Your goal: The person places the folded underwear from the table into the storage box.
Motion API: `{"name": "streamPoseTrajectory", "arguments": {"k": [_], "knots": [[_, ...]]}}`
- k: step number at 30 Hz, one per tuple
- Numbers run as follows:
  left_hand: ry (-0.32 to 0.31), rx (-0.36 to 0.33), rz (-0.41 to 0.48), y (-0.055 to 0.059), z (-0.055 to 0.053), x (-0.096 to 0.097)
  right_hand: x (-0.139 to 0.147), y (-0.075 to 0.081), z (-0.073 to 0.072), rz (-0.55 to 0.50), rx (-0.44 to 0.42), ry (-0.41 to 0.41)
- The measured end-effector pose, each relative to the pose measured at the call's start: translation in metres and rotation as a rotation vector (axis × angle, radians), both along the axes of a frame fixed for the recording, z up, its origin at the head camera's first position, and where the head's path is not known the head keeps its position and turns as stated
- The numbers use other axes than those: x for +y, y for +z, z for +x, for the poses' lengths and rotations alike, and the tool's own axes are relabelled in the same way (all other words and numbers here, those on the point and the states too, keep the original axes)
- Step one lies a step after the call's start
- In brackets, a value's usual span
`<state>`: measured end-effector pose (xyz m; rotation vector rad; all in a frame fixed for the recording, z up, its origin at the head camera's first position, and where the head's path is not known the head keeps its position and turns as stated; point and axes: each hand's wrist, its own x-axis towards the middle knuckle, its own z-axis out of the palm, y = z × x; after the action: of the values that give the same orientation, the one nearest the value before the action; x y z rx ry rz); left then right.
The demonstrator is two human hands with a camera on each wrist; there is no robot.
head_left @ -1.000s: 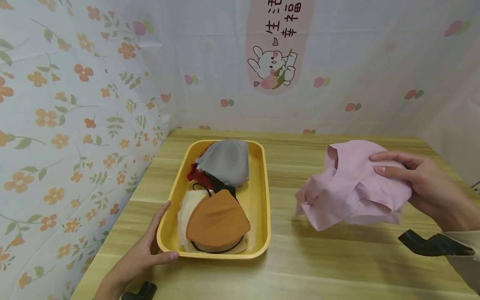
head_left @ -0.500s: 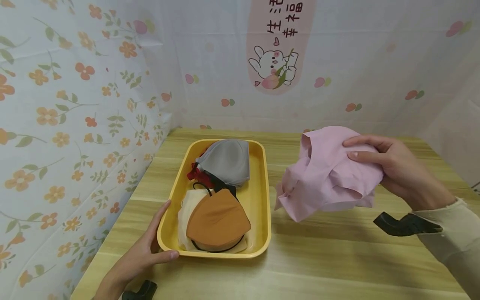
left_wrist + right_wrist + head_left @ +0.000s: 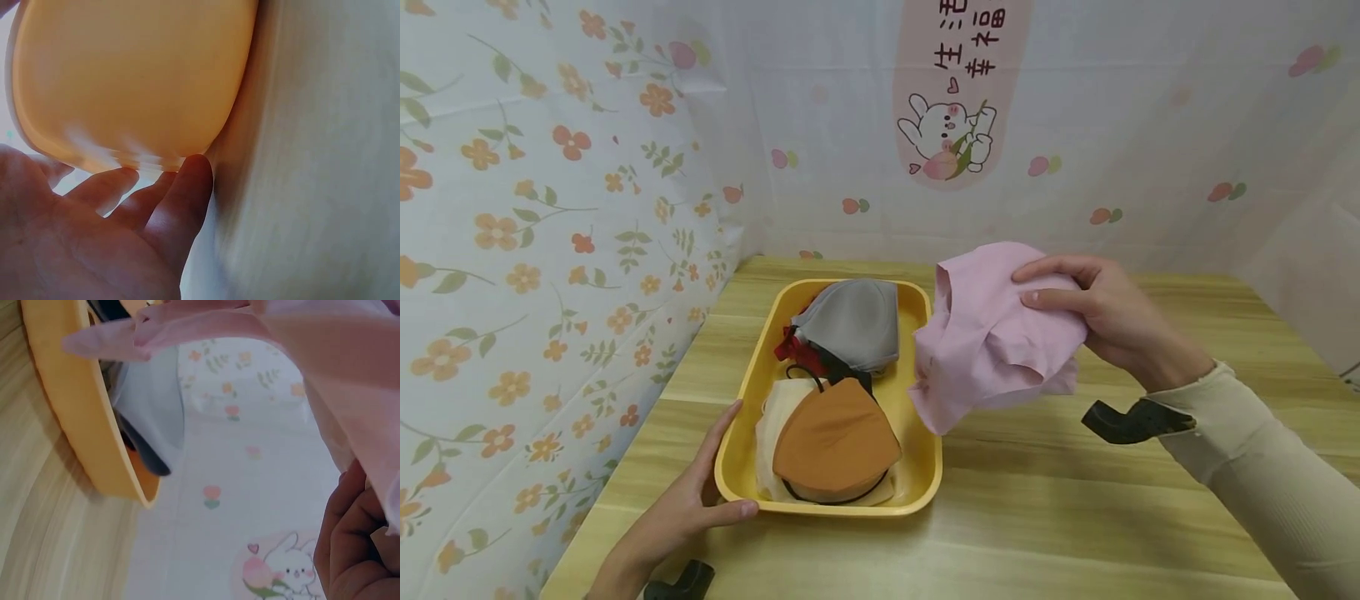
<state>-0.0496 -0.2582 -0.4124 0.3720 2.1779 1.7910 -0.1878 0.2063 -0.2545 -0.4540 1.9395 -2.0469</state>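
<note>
My right hand (image 3: 1093, 312) holds a crumpled pink cloth (image 3: 992, 329) in the air, thumb and fingers pinching its right side. The cloth's left edge overlaps the right rim of a yellow tray (image 3: 934, 467) in the head view. In the right wrist view, the pink cloth (image 3: 337, 369) hangs above the tray wall (image 3: 75, 400). My left hand (image 3: 681, 508) rests at the tray's near left corner, thumb at the front and fingers along the side. Its fingertips (image 3: 197, 172) touch the outer wall in the left wrist view.
Inside the tray lie a grey cloth item (image 3: 853, 325), a red piece (image 3: 801, 354), and an orange-brown item (image 3: 835, 437) with black cord over a cream cloth (image 3: 769, 433). The wooden table (image 3: 1075, 508) meets a patterned curtain (image 3: 820, 125) behind.
My right hand has carried the pink cloth leftward and slightly up, from the table's right side to the tray's right rim. The left hand and tray have stayed put.
</note>
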Motion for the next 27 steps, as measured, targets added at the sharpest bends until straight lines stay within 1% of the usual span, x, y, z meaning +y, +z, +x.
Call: {"name": "streamPoseTrajectory", "arguments": {"k": [4, 7, 11, 16, 19, 23, 27], "knots": [[0.003, -0.026, 0.0, -0.001, 0.0, 0.0, -0.015, -0.003, -0.003, 0.015, 0.002, 0.02], [0.004, -0.012, -0.008, -0.002, -0.001, 0.0, -0.024, -0.006, -0.004, 0.042, 0.007, 0.022], [-0.003, 0.027, -0.021, -0.001, -0.001, 0.0, -0.034, -0.01, -0.005, 0.068, 0.008, 0.023], [0.003, 0.016, -0.019, -0.001, 0.0, -0.001, -0.051, -0.008, -0.005, 0.08, -0.01, 0.028], [0.006, 0.011, -0.014, -0.002, 0.0, -0.001, -0.061, -0.008, -0.006, 0.091, 0.0, 0.049], [0.004, 0.01, -0.012, -0.002, 0.001, -0.001, -0.071, -0.012, -0.007, 0.126, 0.029, 0.065], [0.003, 0.025, -0.02, 0.0, 0.001, 0.0, -0.081, -0.017, -0.008, 0.162, 0.021, 0.074]]}}
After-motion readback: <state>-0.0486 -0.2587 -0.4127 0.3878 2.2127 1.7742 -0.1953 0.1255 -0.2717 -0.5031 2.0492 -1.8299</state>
